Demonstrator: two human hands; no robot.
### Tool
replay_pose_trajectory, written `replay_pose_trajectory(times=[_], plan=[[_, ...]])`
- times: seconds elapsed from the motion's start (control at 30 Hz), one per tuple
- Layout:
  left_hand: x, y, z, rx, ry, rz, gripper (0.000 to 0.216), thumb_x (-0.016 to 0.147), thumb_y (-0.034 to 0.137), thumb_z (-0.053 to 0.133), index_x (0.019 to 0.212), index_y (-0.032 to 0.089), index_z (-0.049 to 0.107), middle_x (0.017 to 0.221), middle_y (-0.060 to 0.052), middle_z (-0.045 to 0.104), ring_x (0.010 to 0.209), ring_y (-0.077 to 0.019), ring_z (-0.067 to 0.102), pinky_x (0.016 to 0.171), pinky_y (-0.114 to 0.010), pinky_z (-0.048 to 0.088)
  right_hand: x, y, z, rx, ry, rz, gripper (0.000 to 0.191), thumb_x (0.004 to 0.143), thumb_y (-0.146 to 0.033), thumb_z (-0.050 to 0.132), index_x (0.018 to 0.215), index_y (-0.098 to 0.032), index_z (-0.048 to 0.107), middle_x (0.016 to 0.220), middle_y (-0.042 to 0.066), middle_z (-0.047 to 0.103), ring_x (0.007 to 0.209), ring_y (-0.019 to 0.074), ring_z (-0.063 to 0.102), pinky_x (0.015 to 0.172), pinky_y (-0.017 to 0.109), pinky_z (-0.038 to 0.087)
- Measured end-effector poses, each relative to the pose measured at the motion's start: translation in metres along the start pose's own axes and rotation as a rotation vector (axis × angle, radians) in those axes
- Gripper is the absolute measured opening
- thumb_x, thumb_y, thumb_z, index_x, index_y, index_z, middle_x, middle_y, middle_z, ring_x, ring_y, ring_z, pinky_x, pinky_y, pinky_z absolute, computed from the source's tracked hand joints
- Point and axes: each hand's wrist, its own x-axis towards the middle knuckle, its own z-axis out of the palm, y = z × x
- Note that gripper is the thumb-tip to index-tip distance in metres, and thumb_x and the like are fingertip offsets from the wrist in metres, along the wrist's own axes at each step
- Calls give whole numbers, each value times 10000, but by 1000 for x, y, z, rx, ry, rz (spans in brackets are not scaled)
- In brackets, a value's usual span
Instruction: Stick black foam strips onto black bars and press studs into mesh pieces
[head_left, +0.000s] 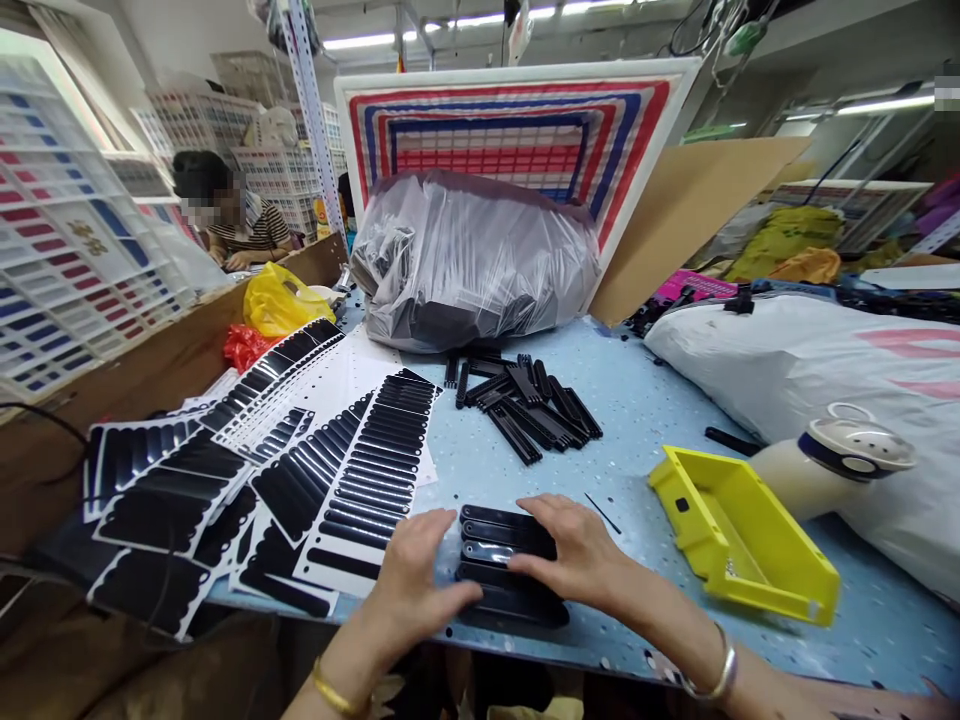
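Observation:
Both my hands rest on a row of flat black plastic strips lined up side by side at the near edge of the blue table. My left hand lies flat at the left end of the row, fingers stretched over the strips. My right hand lies on the right end, fingers spread and pressing down on them. Sheets of black oblong stickers lie just left of my left hand. A loose pile of black strips sits farther back, mid-table.
A yellow plastic bin stands right of my right hand. Behind it lie a white bag and a white dispenser. A large clear bag of black parts sits at the back. Another person sits far left.

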Motion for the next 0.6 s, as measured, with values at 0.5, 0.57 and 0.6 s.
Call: replay_pose_trajectory(times=[0.5, 0.57, 0.6], plan=[[-24, -13, 25, -415, 19, -394, 455, 672, 331, 760, 1070, 124, 686, 895, -129, 727, 717, -282, 716, 645, -379, 561, 24, 20, 20, 67, -37, 176, 435, 916, -475, 421, 757, -174, 692, 680, 68, 682, 650, 206, 606, 586, 286, 371], [-44, -12, 36, -750, 9, -570, 592, 633, 461, 814, 1089, 117, 659, 907, -149, 723, 781, -319, 730, 569, -345, 559, 25, 25, 19, 97, -20, 213, 469, 938, -437, 355, 730, -174, 683, 599, 49, 652, 587, 191, 580, 553, 282, 354], [-50, -11, 41, -885, 51, -623, 671, 586, 496, 849, 1104, 119, 649, 985, -176, 720, 856, -341, 728, 594, -351, 572, 25, 24, 19, 109, -16, 223, 480, 939, -437, 343, 704, -177, 672, 586, 46, 645, 577, 186, 575, 546, 280, 350]])
